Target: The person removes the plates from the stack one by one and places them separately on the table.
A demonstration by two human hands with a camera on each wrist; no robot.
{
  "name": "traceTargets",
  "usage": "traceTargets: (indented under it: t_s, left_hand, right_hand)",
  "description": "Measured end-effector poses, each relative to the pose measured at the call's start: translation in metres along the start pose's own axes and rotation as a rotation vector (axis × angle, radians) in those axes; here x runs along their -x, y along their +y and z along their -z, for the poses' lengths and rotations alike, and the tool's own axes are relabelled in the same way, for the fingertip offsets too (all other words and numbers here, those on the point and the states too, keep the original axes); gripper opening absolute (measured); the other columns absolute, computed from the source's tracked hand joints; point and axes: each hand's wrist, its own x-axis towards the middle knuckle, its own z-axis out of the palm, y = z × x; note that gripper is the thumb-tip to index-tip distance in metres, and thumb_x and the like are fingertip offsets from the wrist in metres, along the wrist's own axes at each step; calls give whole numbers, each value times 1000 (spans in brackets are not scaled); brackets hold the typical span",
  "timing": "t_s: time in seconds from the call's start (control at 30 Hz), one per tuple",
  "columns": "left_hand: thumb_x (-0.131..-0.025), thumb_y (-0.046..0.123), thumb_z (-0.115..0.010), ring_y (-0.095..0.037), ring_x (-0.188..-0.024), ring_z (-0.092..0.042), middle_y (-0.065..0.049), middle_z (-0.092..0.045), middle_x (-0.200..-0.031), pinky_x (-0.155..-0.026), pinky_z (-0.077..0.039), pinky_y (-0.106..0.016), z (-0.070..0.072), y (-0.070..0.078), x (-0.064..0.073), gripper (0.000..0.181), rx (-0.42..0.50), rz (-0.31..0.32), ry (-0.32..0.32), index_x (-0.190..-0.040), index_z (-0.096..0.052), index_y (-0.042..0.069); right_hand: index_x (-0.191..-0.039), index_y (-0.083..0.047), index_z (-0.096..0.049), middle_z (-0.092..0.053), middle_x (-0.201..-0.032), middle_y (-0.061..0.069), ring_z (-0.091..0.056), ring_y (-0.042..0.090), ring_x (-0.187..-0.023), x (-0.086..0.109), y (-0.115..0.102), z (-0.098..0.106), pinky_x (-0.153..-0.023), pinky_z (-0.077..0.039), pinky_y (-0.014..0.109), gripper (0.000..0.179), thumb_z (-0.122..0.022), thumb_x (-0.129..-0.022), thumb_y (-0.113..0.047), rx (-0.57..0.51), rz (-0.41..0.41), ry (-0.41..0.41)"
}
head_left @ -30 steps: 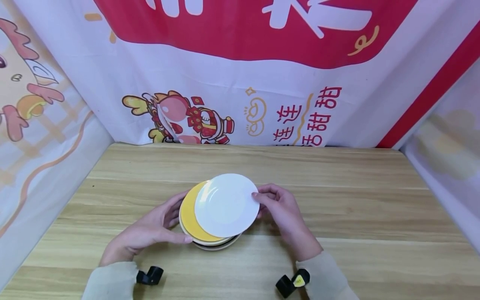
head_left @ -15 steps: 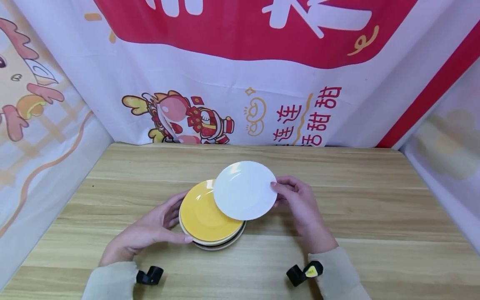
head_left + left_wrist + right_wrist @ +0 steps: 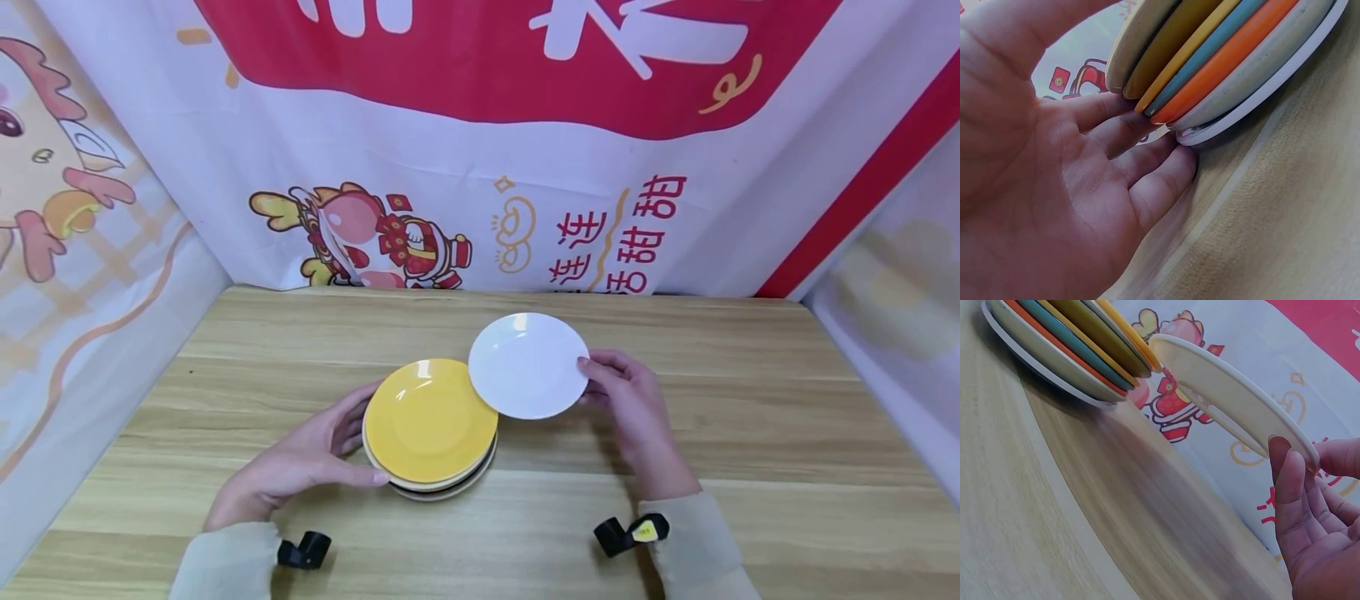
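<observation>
My right hand [image 3: 633, 404] pinches the right rim of a white plate [image 3: 528, 367], thumb on top and fingers beneath. In the right wrist view the plate's pale underside [image 3: 1235, 387] with its foot ring shows, raised off the table and tilted. A yellow plate [image 3: 431, 421] tops a stack of plates to its left. Around the stack's left side curves my left hand [image 3: 303, 462], thumb at the near rim. The left wrist view shows its fingers [image 3: 1163, 181] touching the edges of stacked plates in orange [image 3: 1229, 62], teal, yellow and cream.
The stack stands on a wood-grain table [image 3: 712, 392]. A printed white and red cloth [image 3: 480, 158] hangs at the back, with similar cloths on both sides. Black wrist cameras [image 3: 306, 550] sit at both cuffs.
My right hand has drawn the white plate off the top of the stack, right and away from me, uncovering the yellow plate. The left hand has stayed at the stack.
</observation>
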Motion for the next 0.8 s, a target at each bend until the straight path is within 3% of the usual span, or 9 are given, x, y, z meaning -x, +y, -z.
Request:
traceTargets:
  t_s: [0.13, 0.43, 0.57, 0.7, 0.8]
  left_hand:
    - [-82, 14, -93, -37, -165, -28, -8, -26, -180, -134, -30, -42, -1, 1, 0, 113, 5, 7, 1, -172, -24, 23]
    - [-82, 13, -93, -37, -165, -28, -8, -27, -179, -133, -31, -42, -1, 3, 1, 113, 5, 14, 2, -172, -25, 23]
    - [-82, 13, -93, -37, -165, -28, -8, -27, -180, -131, -36, -31, -1, 2, 1, 113, 7, 12, 1, -172, -25, 22]
    - [-82, 13, -93, -38, -165, -27, -9, -26, -180, -119, -40, -12, -1, 2, 0, 113, 11, 2, 0, -172, -24, 21]
    - [-82, 12, -93, -39, -165, -27, -10, -25, -180, -114, -40, -6, -1, 2, -1, 114, 13, -8, -2, -172, -24, 21]
  right_hand:
    - [-135, 0, -61, -74, -102, -7, -70, 11, -83, -3, 1, 9, -78, -64, 21, 39, -70, -106, -25, 0, -12, 21]
    - [-132, -3, -61, -72, -101, -10, -70, 7, -85, -10, 2, 28, -78, -64, 19, 34, -70, -106, -23, -41, -29, 96]
    - [-131, -6, -60, -72, -102, -10, -71, 6, -88, -13, 2, 37, -80, -65, 19, 33, -71, -105, -23, -59, -43, 133]
    - [-134, -11, -59, -71, -109, -9, -71, 6, -94, -14, 1, 46, -85, -65, 18, 36, -72, -105, -27, -66, -76, 162]
    - [-137, -13, -58, -68, -114, -7, -71, 6, -97, -16, 0, 54, -88, -65, 19, 37, -71, -106, -27, -71, -96, 191]
